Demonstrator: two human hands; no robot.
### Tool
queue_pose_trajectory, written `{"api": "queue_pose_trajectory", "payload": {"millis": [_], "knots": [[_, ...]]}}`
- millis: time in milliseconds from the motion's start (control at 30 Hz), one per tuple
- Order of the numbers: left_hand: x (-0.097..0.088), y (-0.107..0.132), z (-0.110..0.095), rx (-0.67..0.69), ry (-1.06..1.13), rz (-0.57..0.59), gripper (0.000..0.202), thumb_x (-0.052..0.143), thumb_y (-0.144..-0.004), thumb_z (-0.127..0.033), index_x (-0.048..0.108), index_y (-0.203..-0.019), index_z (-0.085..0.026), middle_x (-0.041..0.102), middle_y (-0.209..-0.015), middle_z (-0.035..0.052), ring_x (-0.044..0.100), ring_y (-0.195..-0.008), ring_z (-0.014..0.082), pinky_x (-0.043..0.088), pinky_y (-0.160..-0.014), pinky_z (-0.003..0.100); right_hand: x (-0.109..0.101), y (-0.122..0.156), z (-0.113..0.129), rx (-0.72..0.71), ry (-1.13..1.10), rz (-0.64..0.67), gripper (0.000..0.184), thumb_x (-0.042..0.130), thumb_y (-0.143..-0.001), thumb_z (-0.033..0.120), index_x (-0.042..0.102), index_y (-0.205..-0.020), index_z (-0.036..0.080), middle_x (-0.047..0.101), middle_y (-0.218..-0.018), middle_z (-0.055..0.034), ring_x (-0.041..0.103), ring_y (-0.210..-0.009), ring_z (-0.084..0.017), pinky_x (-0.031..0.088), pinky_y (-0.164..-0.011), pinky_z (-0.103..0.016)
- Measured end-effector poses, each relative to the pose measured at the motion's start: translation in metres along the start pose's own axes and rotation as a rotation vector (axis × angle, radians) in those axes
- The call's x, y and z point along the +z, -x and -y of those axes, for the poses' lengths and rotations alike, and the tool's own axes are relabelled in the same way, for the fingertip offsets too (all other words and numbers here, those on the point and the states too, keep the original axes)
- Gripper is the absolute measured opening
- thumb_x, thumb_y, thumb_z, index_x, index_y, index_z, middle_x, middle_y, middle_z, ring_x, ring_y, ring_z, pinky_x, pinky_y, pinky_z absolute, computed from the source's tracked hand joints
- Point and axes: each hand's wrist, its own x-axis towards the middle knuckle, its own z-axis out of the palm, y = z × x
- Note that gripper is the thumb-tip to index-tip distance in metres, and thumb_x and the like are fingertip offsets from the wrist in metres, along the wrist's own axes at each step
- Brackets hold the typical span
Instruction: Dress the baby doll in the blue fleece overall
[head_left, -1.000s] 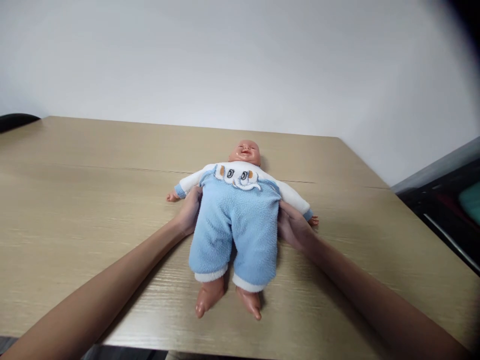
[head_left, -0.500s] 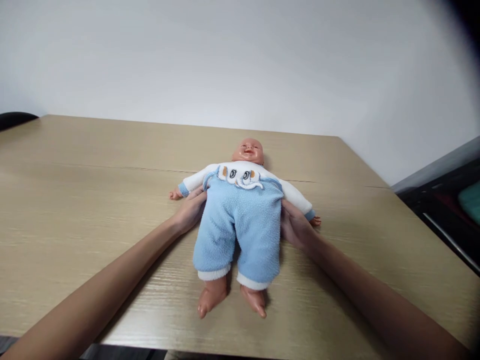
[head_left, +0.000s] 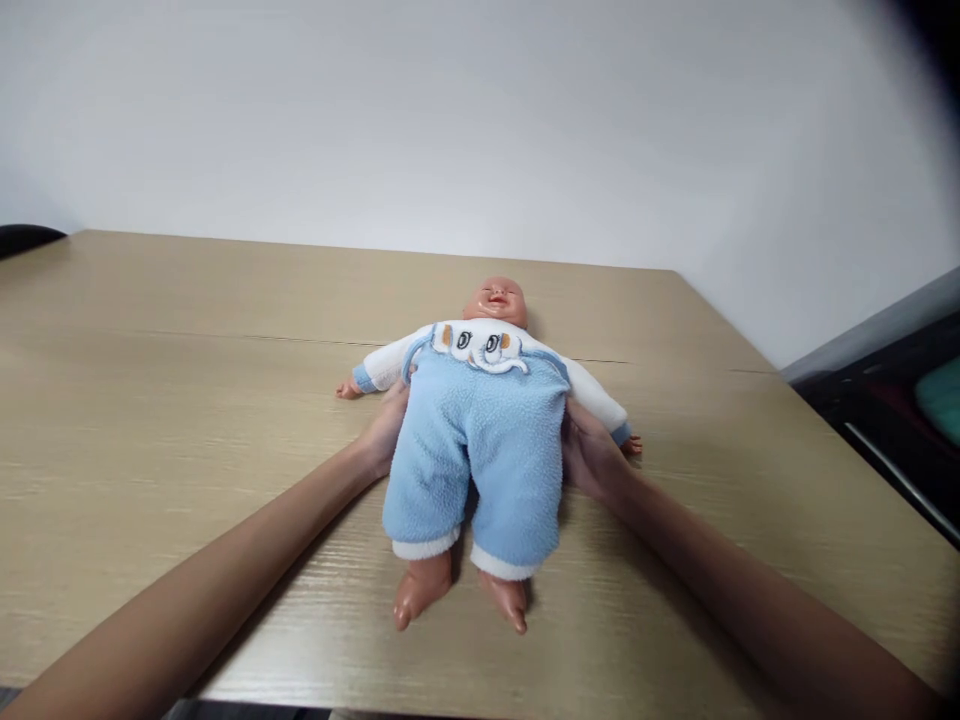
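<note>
A baby doll [head_left: 495,302] lies on its back on the table, head away from me and bare feet towards me. It wears a white long-sleeved top with blue cuffs and fuzzy light-blue overalls [head_left: 472,430] with an elephant face on the bib. My left hand [head_left: 388,425] is closed at the left side of the waist, its fingers mostly tucked behind the cloth. On the opposite side my right hand [head_left: 589,445] grips the edge of the overalls, thumb against the fabric and the other fingers hidden.
The light wood table [head_left: 187,420] runs back to a pale wall [head_left: 420,130]. Past its right edge stands something black [head_left: 885,410] with a green item [head_left: 941,400] on it. A dark rounded shape [head_left: 26,240] shows at the far left.
My left hand has slid further behind the overalls, so less of its fingers shows. The overalls' waist and bib have shifted slightly up towards the doll's chest. My right hand has barely moved.
</note>
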Motion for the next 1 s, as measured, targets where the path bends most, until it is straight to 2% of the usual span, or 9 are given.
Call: {"api": "queue_pose_trajectory", "payload": {"millis": [100,333,467,600,700,800,900,1000], "knots": [[-0.001,-0.003,0.000,-0.008,0.013,0.005,0.046,0.091,-0.075,-0.043,0.067,-0.107,-0.020,0.078,-0.107,0.0047,0.071,-0.110,0.0301,0.060,-0.098,0.041,0.001,0.001,0.003,0.008,-0.026,-0.028,0.032,0.084,-0.076,0.059,0.074,-0.088,0.032,0.083,-0.101,-0.0087,0.074,-0.118,-0.040,0.065,-0.095,-0.052],[-0.002,-0.008,-0.010,0.050,0.060,0.183,0.020,0.074,-0.078,-0.031,0.060,-0.088,-0.021,0.070,-0.086,0.0016,0.070,-0.100,0.0272,0.059,-0.094,0.038,0.001,0.002,0.006,0.024,-0.003,-0.091,0.017,0.068,-0.078,0.047,0.064,-0.076,0.030,0.081,-0.089,-0.0082,0.071,-0.121,-0.040,0.062,-0.100,-0.053],[-0.008,-0.011,-0.016,0.117,0.030,0.179,0.016,0.069,-0.075,-0.029,0.057,-0.084,-0.023,0.063,-0.080,0.0007,0.066,-0.092,0.0266,0.058,-0.088,0.039,0.004,-0.002,0.002,-0.124,0.020,-0.085,0.022,0.061,-0.080,0.048,0.069,-0.089,0.029,0.081,-0.095,-0.0065,0.068,-0.126,-0.038,0.058,-0.106,-0.053],[-0.019,-0.013,-0.017,0.158,-0.109,0.202,0.017,0.066,-0.083,-0.037,0.058,-0.087,-0.023,0.058,-0.082,0.0019,0.058,-0.082,0.0239,0.051,-0.077,0.037,0.005,-0.005,0.000,-0.288,0.041,-0.065,0.020,0.061,-0.077,0.040,0.065,-0.093,0.029,0.077,-0.100,-0.0052,0.068,-0.120,-0.034,0.057,-0.106,-0.050],[-0.027,-0.013,-0.018,0.253,-0.305,0.209,0.030,0.068,-0.091,-0.050,0.057,-0.084,-0.022,0.049,-0.079,0.0004,0.047,-0.075,0.0199,0.041,-0.070,0.033,0.001,-0.004,0.001,-0.362,0.148,-0.029,0.014,0.059,-0.081,0.037,0.060,-0.092,0.028,0.071,-0.095,-0.0049,0.067,-0.107,-0.032,0.056,-0.100,-0.048],[-0.030,-0.012,-0.025,0.333,-0.537,0.289,0.035,0.076,-0.093,-0.053,0.061,-0.091,-0.021,0.050,-0.086,0.0001,0.047,-0.081,0.0187,0.039,-0.074,0.031,-0.003,-0.001,0.005,-0.418,0.275,-0.016,0.009,0.060,-0.087,0.037,0.058,-0.089,0.028,0.061,-0.087,-0.0021,0.059,-0.092,-0.027,0.052,-0.091,-0.043],[-0.024,-0.010,-0.035,0.428,-0.664,0.345,0.033,0.075,-0.098,-0.052,0.063,-0.100,-0.022,0.056,-0.099,0.0024,0.052,-0.093,0.0199,0.041,-0.081,0.031,-0.003,0.004,0.012,-0.528,0.527,0.000,0.013,0.065,-0.094,0.036,0.058,-0.087,0.026,0.052,-0.086,0.0000,0.049,-0.084,-0.022,0.044,-0.083,-0.038],[-0.013,-0.011,-0.041,0.467,-0.712,0.343,0.037,0.071,-0.101,-0.056,0.058,-0.094,-0.022,0.052,-0.092,0.0009,0.048,-0.084,0.0170,0.039,-0.073,0.029,0.003,0.003,0.023,-0.665,0.724,0.047,0.014,0.066,-0.098,0.036,0.060,-0.091,0.026,0.050,-0.090,0.0006,0.047,-0.084,-0.020,0.040,-0.079,-0.035]]}}
